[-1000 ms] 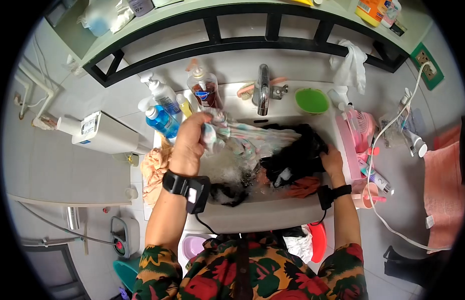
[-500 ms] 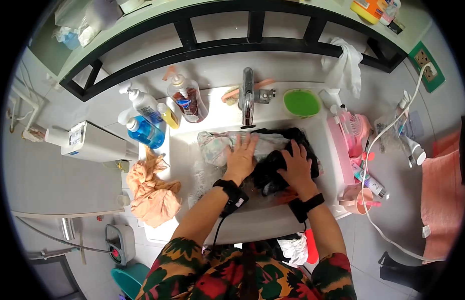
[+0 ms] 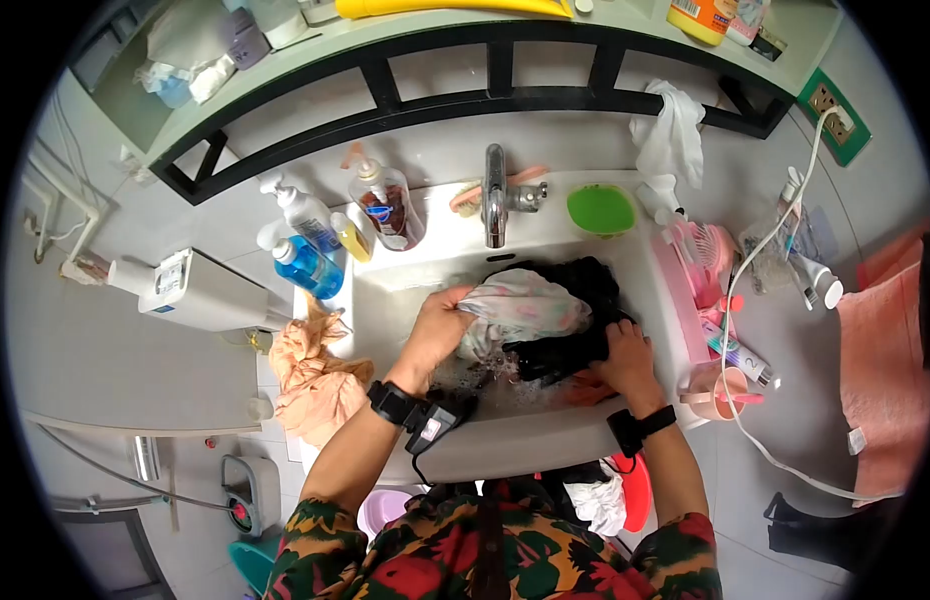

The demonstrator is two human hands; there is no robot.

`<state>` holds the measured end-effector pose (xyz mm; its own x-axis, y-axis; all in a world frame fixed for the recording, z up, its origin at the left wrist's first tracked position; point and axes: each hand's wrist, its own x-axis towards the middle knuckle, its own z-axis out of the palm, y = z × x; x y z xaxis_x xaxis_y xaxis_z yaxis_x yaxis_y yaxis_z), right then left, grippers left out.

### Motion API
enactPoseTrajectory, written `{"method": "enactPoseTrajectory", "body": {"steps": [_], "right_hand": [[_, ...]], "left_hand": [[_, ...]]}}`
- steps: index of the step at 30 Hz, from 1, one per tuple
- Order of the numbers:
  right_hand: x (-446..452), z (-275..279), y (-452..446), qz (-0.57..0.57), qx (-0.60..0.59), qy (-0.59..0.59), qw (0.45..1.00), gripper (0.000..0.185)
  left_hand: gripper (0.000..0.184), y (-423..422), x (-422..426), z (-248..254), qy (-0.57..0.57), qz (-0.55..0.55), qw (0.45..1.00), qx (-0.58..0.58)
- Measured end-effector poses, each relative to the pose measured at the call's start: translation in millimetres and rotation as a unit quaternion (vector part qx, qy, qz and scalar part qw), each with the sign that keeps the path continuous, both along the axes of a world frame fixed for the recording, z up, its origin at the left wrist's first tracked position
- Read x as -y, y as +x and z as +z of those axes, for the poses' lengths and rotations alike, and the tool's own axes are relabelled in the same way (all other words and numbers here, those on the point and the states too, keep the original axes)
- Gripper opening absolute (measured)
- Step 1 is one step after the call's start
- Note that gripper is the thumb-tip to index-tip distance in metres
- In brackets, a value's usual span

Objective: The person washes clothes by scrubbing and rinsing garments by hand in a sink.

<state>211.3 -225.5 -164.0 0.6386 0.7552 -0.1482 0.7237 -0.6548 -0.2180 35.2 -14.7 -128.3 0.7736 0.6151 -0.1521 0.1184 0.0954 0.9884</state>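
Wet laundry lies in soapy water in the white sink (image 3: 385,300). My left hand (image 3: 437,332) is closed on the left end of a pale printed cloth (image 3: 525,305), thumb side toward the faucet. That cloth is bunched over part of a black cloth (image 3: 590,285). On the right, my right hand (image 3: 628,362) grips the edge of the black cloth, its fingertips partly hidden in the folds. An orange-red cloth (image 3: 587,388) shows under the water near the right wrist. Both wrists wear black straps with small devices.
The faucet (image 3: 495,200) stands over the sink's back edge, with a green soap dish (image 3: 601,210) beside it. Pump bottles (image 3: 307,268) and a peach cloth (image 3: 320,375) sit along the left rim. A pink organizer (image 3: 685,285) and pink cup (image 3: 713,392) line the right.
Both hands lay spread flat on the laundry before. The left has moved left and closed on the pale cloth, which is now bunched up; the right has shifted right and lower.
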Motion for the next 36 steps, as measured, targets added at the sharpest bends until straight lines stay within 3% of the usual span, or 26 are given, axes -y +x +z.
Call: {"method": "enactPoseTrajectory", "body": {"steps": [2, 4, 6, 9, 11, 15, 17, 18, 19, 21, 22, 24, 26, 28, 29, 31, 32, 33, 34, 36], "right_hand": [[-12.3, 15.4, -19.4, 0.061, 0.095, 0.143, 0.983, 0.055], [-30.8, 15.6, -31.5, 0.075, 0.072, 0.189, 0.977, 0.057], [-46.6, 9.7, -32.2, 0.093, 0.05, 0.235, 0.966, 0.06], [-66.7, 11.2, -30.7, 0.081, 0.017, 0.257, 0.963, 0.048], [-69.0, 46.5, -34.1, 0.055, -0.142, 0.302, 0.941, 0.036], [-74.7, 91.8, -35.1, 0.081, -0.134, 0.386, 0.909, 0.026], [-82.9, 99.8, -31.7, 0.077, -0.265, 0.506, 0.817, 0.02], [-78.5, 121.9, -34.8, 0.056, -0.353, 0.474, 0.805, 0.024], [-78.1, 132.4, -35.1, 0.058, -0.355, 0.471, 0.806, 0.024], [-82.8, 147.4, -29.4, 0.067, -0.302, 0.6, 0.737, 0.024], [-84.2, 152.8, -26.0, 0.069, -0.3, 0.599, 0.739, 0.024], [-84.0, 158.8, -20.1, 0.043, -0.337, 0.655, 0.675, 0.022], [-84.6, 146.4, -11.6, 0.044, -0.333, 0.636, 0.695, 0.022], [-84.5, 103.9, 8.3, 0.043, -0.33, 0.615, 0.714, 0.022], [-82.5, 62.5, 26.0, 0.0, -0.242, 0.49, 0.837, 0.023], [-74.2, 45.7, 24.5, 0.027, -0.079, 0.22, 0.972, 0.031], [-69.7, 49.2, 9.1, 0.093, -0.015, 0.086, 0.992, 0.038], [-70.2, 44.5, 1.6, 0.089, -0.106, -0.004, 0.99, 0.063], [-65.8, 24.4, -5.8, 0.139, -0.081, 0.041, 0.986, 0.073], [-67.7, 4.4, -19.5, 0.186, -0.058, 0.083, 0.977, 0.084]], "left_hand": [[0.027, -4.8, 6.0, 27.9, -0.025, 0.008, 1.0, -0.001], [0.03, -8.0, 16.1, 74.0, -0.093, 0.022, 0.995, -0.026], [0.029, -11.8, 19.5, 100.3, -0.066, 0.019, 0.997, 0.023], [0.026, -20.0, 20.5, 120.1, -0.02, 0.036, 0.995, 0.091], [0.023, -28.4, 20.7, 136.1, 0.013, 0.069, 0.984, 0.163], [0.023, -44.6, 23.8, 168.8, -0.065, 0.1, 0.956, 0.269], [0.023, -48.3, 20.2, 173.4, -0.072, 0.093, 0.946, 0.301], [0.024, -50.0, 18.5, 174.4, -0.082, 0.085, 0.936, 0.33], [0.024, -51.5, 18.2, 173.9, -0.083, 0.089, 0.936, 0.33], [0.026, -49.4, 16.9, 170.0, -0.142, 0.074, 0.919, 0.361], [0.029, -46.2, 16.0, 166.7, -0.16, 0.057, 0.913, 0.37], [0.03, -39.5, 15.6, 155.9, -0.195, 0.048, 0.904, 0.377], [0.032, -30.7, 9.0, 135.7, -0.258, 0.042, 0.888, 0.379], [0.036, -21.9, -1.9, 99.8, -0.252, 0.079, 0.936, 0.232], [0.037, -18.1, -6.5, 79.1, -0.228, 0.096, 0.959, 0.138], [0.047, -19.7, -8.0, 28.7, 0.028, 0.026, 0.995, -0.092], [0.052, -24.1, -1.4, 15.1, 0.112, 0.007, 0.982, -0.153], [0.057, -27.8, 4.2, 0.9, 0.195, -0.014, 0.957, -0.213], [0.072, -29.0, 4.2, -19.4, 0.259, -0.106, 0.923, -0.264], [0.079, -31.3, 18.2, -48.0, 0.289, -0.137, 0.902, -0.288]]}}
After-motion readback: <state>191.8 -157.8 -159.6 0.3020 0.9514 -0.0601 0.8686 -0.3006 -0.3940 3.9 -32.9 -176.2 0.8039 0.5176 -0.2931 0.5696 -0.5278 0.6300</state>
